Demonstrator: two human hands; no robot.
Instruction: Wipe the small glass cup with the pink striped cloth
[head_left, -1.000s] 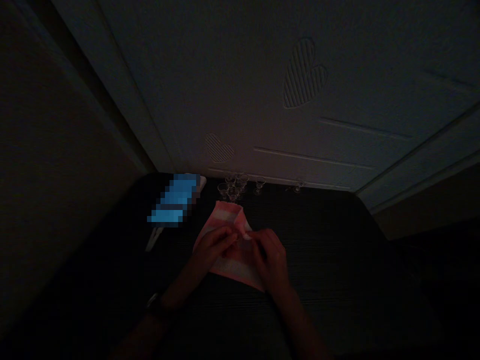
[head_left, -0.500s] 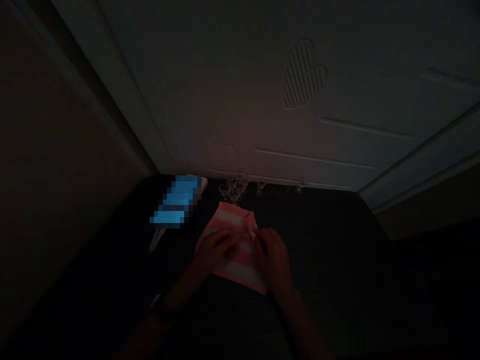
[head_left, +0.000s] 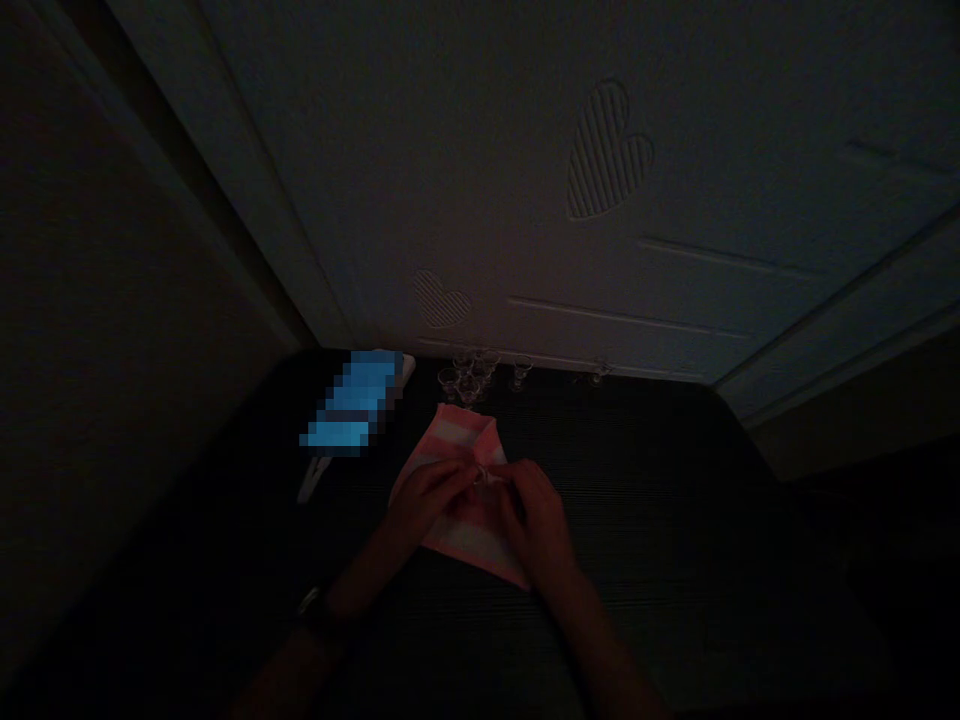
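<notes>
A pink and white striped cloth (head_left: 469,540) lies on the dark table, its right part lifted and folded inward. My left hand (head_left: 431,492) is closed over the middle of the cloth, fingertips pinching a small clear glass piece (head_left: 481,478) that is hard to make out in the dim light. My right hand (head_left: 536,505) is closed on a gathered bit of the cloth, its fingertips against the clear piece and close to the left fingertips.
Several small stemmed glasses (head_left: 469,385) cluster behind the cloth, another glass (head_left: 522,373) stands to their right, and one (head_left: 598,374) is farther right. A lit, pixelated screen (head_left: 356,400) on a white stand is at left. Behind rises a pale panel (head_left: 525,200) with heart reliefs.
My right hand has moved slightly left, drawing the gathered cloth inward to meet the left fingertips. The left hand has barely moved.
</notes>
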